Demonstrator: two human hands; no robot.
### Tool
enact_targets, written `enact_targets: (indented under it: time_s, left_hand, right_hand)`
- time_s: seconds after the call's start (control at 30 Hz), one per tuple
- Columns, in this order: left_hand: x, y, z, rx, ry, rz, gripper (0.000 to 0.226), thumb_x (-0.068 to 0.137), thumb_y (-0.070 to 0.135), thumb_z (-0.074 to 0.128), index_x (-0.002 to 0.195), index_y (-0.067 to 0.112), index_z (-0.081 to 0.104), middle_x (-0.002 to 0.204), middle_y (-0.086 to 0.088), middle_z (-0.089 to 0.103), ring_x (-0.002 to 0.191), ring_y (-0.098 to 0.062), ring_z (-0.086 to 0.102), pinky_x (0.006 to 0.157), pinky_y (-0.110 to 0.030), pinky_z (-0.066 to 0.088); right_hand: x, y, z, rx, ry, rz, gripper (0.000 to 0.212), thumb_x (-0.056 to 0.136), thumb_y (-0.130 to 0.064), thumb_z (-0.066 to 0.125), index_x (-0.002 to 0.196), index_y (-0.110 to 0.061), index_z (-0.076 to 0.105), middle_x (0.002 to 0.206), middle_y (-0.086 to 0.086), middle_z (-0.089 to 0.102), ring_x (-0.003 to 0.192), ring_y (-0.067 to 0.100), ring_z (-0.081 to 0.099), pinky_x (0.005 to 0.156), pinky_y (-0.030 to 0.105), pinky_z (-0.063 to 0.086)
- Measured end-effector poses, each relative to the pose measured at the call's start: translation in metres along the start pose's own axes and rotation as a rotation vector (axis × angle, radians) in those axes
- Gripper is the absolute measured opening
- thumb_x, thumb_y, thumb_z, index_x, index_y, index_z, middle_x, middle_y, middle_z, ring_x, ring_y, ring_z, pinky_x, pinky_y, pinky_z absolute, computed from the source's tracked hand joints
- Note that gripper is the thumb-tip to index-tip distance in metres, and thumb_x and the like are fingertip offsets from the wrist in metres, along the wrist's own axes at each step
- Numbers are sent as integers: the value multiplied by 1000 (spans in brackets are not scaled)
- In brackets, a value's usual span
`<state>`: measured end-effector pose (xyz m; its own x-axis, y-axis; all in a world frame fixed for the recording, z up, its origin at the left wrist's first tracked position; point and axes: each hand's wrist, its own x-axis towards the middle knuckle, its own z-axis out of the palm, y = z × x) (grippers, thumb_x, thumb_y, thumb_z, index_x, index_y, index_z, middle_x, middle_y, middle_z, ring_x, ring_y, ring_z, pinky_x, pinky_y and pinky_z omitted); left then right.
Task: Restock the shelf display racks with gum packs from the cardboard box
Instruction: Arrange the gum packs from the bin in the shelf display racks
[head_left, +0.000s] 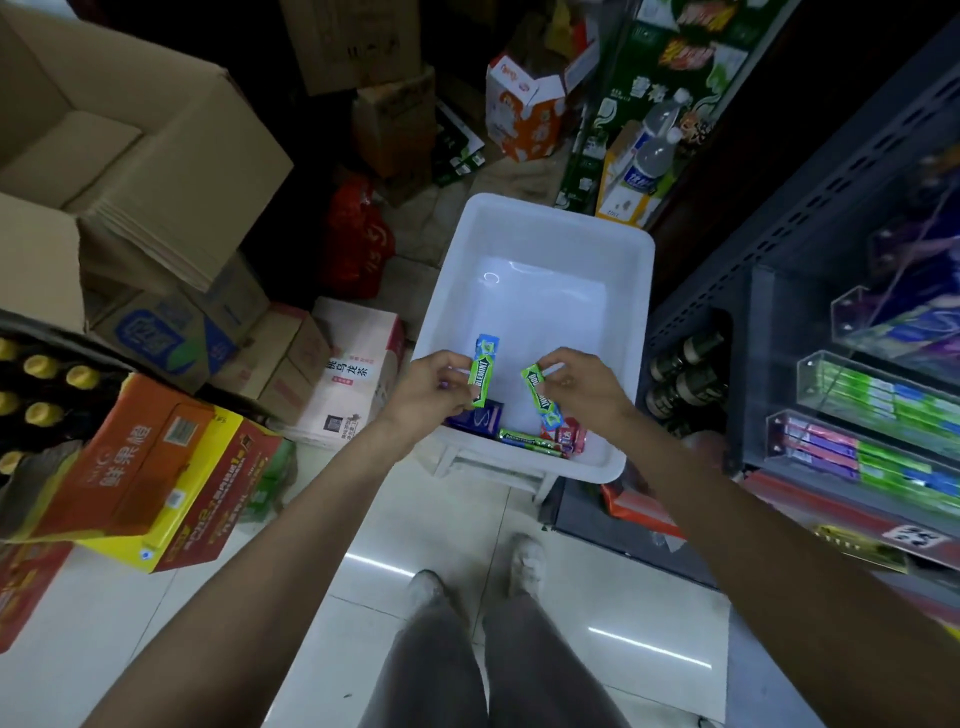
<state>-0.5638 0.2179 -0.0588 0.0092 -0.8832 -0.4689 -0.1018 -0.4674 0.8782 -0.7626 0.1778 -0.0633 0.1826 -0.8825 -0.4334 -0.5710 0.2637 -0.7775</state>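
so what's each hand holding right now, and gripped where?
Left hand pinches a green gum pack along its side edge, near the middle. Right hand pinches another green gum pack near its upper end. Both are above the white tub.

Glossy pale floor tiles, stacked cardboard cartons on the left, seemingly dim back wall.
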Motion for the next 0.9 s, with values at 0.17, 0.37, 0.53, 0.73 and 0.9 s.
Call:
enact_targets:
  time_s: [0.17,0.37,0.53,0.73,0.9]
  left_hand:
    - [-13,56,28,-22,-95,125,53,83,-4,64,125,24,49,84,0,58,68,-11,62,59,-15,51]
    - [-26,135,113,57,-241,326,62,84,3,66,131,36,42,100,-6,60,79,-23,67,66,-20,52]
    - [-47,185,229,58,-297,441,61,85,-4,62,132,30,41,88,-4,60,75,-10,60,57,-15,50]
    - [-62,216,378,-49,-239,526,46,86,2,64,118,29,45,84,-8,61,73,-14,64,67,-27,55]
    - [-75,231,477,-70,-293,524,34,86,6,65,110,20,45,77,-7,65,59,-9,64,56,-20,53]
  right_hand:
    - [-45,-35,-58,347,78,-70,32,89,-1,59,114,-21,60,77,14,56,81,21,59,77,41,55]
    - [-95,-32,-151,462,234,-151,26,91,-2,56,116,-11,57,84,13,65,74,11,68,66,30,59]
    - [-145,10,-247,425,319,-232,21,92,-11,58,109,-24,61,89,18,50,85,23,60,75,40,59]
    - [-198,71,-372,380,426,-280,37,91,-1,55,114,-30,61,75,13,49,70,23,45,64,39,42]
    - [-227,119,-450,380,561,-228,19,84,1,64,98,-11,61,71,-3,62,50,-2,54,49,16,42]
